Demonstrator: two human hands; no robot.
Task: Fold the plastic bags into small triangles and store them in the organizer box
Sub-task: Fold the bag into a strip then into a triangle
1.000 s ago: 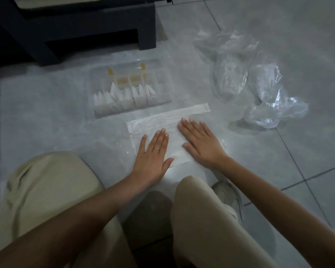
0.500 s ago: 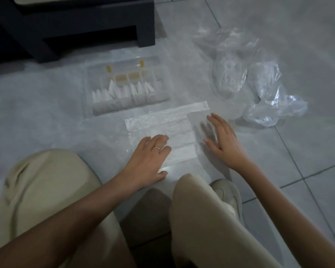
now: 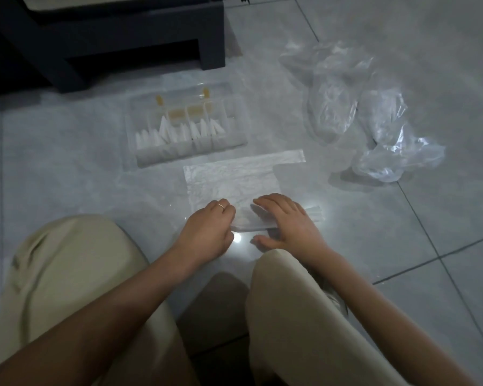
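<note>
While folded triangles (image 3: 165, 130) fill part of the organizer box (image 3: 193, 155), my left hand (image 3: 208, 225) and right hand (image 3: 289, 222) grip the near edge of one flat bag (image 3: 234, 176) on the floor (image 3: 67, 168); crumpled bags (image 3: 354, 107) lie unfolded, well apart.

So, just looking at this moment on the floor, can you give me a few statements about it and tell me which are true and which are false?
1. The organizer box holds folded triangles. True.
2. The crumpled bags lie to the left of the box. False: they lie to its right.
3. The left hand and the right hand are both at the near edge of the flat bag. True.
4. The ring is on the right hand. False: it is on the left hand.
</note>
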